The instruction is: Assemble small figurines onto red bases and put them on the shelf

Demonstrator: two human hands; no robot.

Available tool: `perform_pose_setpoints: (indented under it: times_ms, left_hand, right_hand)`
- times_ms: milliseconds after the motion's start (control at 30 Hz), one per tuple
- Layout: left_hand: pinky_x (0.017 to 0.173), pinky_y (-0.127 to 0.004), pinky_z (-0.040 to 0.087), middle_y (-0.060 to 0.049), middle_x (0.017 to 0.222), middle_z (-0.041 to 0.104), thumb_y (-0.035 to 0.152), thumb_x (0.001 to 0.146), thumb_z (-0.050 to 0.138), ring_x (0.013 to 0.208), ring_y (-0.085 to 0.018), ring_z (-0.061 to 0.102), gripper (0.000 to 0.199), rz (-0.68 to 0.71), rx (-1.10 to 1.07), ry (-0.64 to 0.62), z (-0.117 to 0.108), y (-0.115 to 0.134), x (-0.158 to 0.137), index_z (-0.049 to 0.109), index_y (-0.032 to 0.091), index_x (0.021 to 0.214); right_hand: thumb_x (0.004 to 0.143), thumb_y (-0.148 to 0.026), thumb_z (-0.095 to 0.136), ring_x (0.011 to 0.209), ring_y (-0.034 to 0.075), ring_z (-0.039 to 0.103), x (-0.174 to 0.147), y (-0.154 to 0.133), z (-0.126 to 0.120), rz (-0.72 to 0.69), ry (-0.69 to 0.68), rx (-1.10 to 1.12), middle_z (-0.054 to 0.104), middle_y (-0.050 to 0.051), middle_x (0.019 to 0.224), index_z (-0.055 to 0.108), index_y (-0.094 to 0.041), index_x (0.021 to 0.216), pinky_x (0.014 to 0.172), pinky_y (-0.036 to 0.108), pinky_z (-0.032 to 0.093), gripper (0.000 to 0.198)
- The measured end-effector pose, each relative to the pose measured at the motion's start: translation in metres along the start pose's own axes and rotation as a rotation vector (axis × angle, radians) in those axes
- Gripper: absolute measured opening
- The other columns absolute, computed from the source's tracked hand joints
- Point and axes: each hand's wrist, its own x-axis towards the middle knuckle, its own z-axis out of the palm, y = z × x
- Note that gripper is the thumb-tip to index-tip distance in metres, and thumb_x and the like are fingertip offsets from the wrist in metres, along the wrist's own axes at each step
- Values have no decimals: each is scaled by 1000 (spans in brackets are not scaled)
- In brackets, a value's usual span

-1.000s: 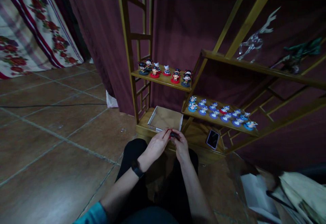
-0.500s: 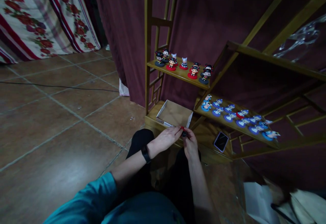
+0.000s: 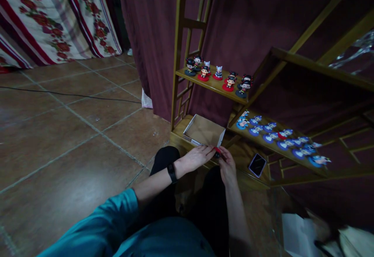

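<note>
Between my two hands is a small figurine (image 3: 217,154), dark with a red part; its shape is mostly covered by fingers. My left hand (image 3: 197,159), with a black band on the wrist, reaches across and closes its fingertips on the red part. On the other side my right hand (image 3: 228,166) pinches the same figurine. Just beyond my hands, a shallow open cardboard box (image 3: 204,130) sits on the lowest board of the wooden shelf (image 3: 177,93).
Several black-haired figurines on red and dark bases (image 3: 228,83) stand on the upper board. Several blue and purple figurines (image 3: 270,137) line the board at right. A phone (image 3: 257,165) lies below them. A white box (image 3: 298,233) and a cable (image 3: 73,94) are on the tiled floor.
The view has shifted slightly, so the shelf appears further right. Both hands still hold the figurine, and more of its red part shows between the fingers.
</note>
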Motion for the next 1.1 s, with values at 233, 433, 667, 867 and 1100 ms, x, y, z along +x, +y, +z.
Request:
perform_pose_setpoints:
  times_ms: [233, 433, 667, 867, 1100]
  left_hand:
    - [87, -33, 44, -9, 107, 63, 16, 84, 43, 100, -19, 57, 29, -338, -516, 202, 10, -16, 7, 61, 18, 106]
    - [61, -23, 47, -5, 77, 67, 33, 73, 64, 63, -12, 60, 28, -654, -1225, 109, 19, -25, 14, 65, 12, 91]
    - [65, -27, 52, -7, 79, 68, 25, 65, 73, 67, -14, 65, 31, -875, -1512, -2, 13, -35, 7, 62, 12, 91]
    - [75, -33, 54, -4, 79, 66, 4, 63, 68, 72, -15, 65, 23, -892, -1685, 159, 19, -35, 5, 60, 13, 82]
    - [72, -28, 54, -3, 74, 65, 6, 64, 69, 69, -12, 64, 16, -840, -1680, 266, 29, -31, 7, 59, 12, 75]
  right_hand:
    - [63, -24, 69, 94, 20, 60, 3, -8, 2, 89, -80, -73, 67, 4, 99, 58, -24, 107, 87, 39, 45, 46]
    - [62, -23, 70, 88, 19, 62, 3, -15, 11, 138, -212, -84, 68, 2, 94, 59, -25, 105, 82, 36, 48, 45]
    - [62, -26, 71, 88, 18, 61, 5, -22, 18, 98, -148, -75, 67, 3, 98, 61, -24, 103, 79, 33, 49, 42]
    - [70, -36, 65, 95, 19, 59, 0, -17, 14, 76, -7, -21, 66, 4, 101, 64, -22, 100, 88, 35, 44, 33]
    - [69, -40, 65, 83, 18, 59, -2, -7, 16, 80, -25, -98, 67, 1, 88, 66, -23, 90, 78, 31, 46, 28]
